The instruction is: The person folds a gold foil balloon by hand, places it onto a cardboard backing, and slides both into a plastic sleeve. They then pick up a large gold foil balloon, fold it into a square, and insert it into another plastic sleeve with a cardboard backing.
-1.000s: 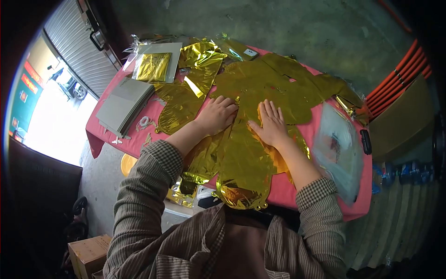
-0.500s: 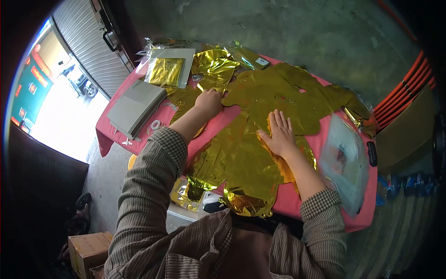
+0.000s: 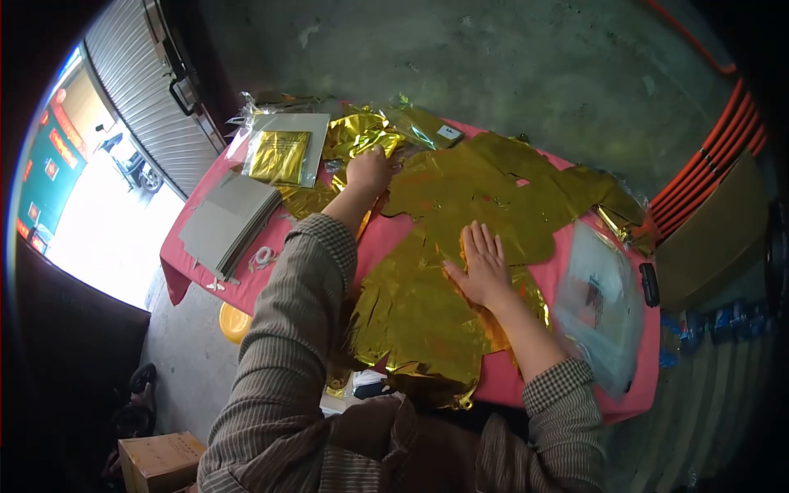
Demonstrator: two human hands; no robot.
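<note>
A large, flat gold foil balloon, uninflated and wrinkled, spreads over the pink-covered table and hangs over its near edge. My left hand is closed at the far left part of the foil, beside a crumpled shiny piece of gold foil; the fingers seem to grip foil, though the fingertips are hidden. My right hand lies flat on the middle of the balloon, fingers stretched out. An orange-looking fold shows under its wrist.
At the left are a stack of grey boards, a packed gold foil packet and a white ribbon coil. Clear plastic bags and a black object lie at the right. A cardboard box is on the floor.
My left hand has moved slightly forward toward the crumpled foil. The near part of the foil has shifted and hangs differently at the edge. The camera view has tilted a little.
</note>
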